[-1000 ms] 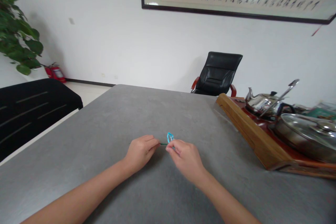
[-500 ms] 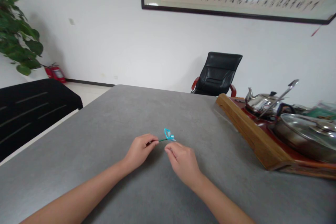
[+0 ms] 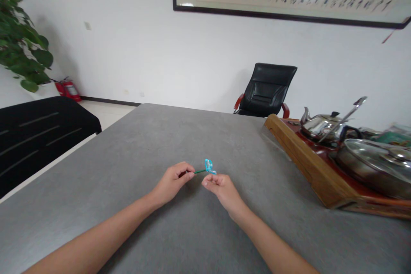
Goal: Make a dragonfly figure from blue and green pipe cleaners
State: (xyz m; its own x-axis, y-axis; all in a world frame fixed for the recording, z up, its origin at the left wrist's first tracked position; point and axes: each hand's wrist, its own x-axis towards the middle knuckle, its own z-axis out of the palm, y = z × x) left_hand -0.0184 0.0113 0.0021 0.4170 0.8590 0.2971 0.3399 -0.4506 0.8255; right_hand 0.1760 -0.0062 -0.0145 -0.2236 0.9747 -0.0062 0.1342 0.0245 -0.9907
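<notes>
A small artificial flower [image 3: 209, 166] with light-blue and whitish petals on a thin green stem shows over the middle of the grey table [image 3: 192, 132]. My left hand [image 3: 173, 183] pinches the stem between thumb and fingers, its petals pointing right. Just below and beside the petals, my right hand [image 3: 224, 188] is closed, thumb against bent fingers. Whatever may be between those fingertips is too small to make out, and I cannot tell whether they touch the lowest petal.
On the right stands a wooden tea tray [image 3: 298, 162] with a steel kettle [image 3: 323, 126] and a glass-lidded pan [image 3: 375, 167]. A black chair [image 3: 271, 87] is behind the table's far edge. Another black seat [image 3: 48, 132] lies left.
The flower's petals have turned and sit slightly further right, looking more upright. My right hand has rolled a little, with its thumb more to the front. The left hand has barely moved.
</notes>
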